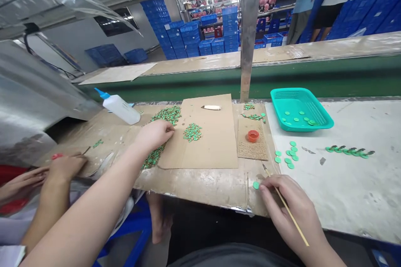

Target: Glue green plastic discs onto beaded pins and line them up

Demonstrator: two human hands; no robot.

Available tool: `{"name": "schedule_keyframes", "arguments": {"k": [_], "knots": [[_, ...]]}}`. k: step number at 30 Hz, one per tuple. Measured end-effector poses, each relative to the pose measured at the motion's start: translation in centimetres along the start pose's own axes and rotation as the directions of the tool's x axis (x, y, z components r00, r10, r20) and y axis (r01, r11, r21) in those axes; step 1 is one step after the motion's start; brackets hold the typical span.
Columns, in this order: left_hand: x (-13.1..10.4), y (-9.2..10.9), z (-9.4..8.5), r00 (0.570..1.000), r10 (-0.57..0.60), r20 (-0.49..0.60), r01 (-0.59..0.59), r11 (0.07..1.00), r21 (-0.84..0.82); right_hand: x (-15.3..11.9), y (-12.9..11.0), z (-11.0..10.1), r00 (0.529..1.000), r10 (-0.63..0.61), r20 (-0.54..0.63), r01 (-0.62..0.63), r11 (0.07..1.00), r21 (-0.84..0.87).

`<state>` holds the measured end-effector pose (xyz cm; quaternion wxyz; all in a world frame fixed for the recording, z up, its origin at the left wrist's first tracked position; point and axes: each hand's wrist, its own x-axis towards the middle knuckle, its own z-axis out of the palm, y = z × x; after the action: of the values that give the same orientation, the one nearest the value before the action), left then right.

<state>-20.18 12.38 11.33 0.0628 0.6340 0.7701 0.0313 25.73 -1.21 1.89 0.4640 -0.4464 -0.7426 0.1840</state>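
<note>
My left hand (158,133) reaches across to a heap of small green-and-brown pieces (167,114) at the cardboard sheet's left edge. Its fingers are closed together; what they pinch, if anything, is hidden. In my right hand (291,208) lies a thin wooden brush (290,212), its dark tip pointing away over the table. A green disc (256,185) is at the thumb and fingertips of this hand; I cannot tell whether it is gripped. Ahead of it, a red cap (253,135) rests on a small corrugated card (252,152).
A cardboard sheet (216,146) bears a small pile of pieces (192,132) and a white-wrapped pointed tool (211,107). Loose green discs (288,160) lie before a turquoise basket (283,125). Assembled discs (351,151) form a row. A glue bottle (120,108) and a co-worker's hand (67,167) are left.
</note>
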Motion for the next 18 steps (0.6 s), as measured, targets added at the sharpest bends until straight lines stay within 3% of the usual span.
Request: {"name": "schedule_keyframes", "arguments": {"k": [6, 11, 14, 18], "knots": [[-1.8, -0.5, -1.5, 0.989, 0.000, -0.150, -0.039, 0.964, -0.262, 0.4, -0.3, -0.7, 0.999, -0.019, -0.028, 0.020, 0.999, 0.031], [-4.1, 0.4, -2.3, 0.973, -0.015, -0.229, -0.116, 0.828, -0.549, 0.7, -0.4, -1.2, 1.000, -0.017, -0.026, 0.019, 0.999, 0.051], [-5.8, 2.8, -1.6, 0.969, 0.019, -0.247, -0.184, 0.722, -0.667, 0.9, -0.7, -1.3, 0.998, -0.011, -0.064, 0.015, 0.997, 0.075], [-9.7, 8.3, -0.1, 0.960, 0.104, -0.260, -0.271, 0.583, -0.766, 2.0, -2.4, -1.6, 0.996, -0.002, -0.095, 0.013, 0.992, 0.124]]}}
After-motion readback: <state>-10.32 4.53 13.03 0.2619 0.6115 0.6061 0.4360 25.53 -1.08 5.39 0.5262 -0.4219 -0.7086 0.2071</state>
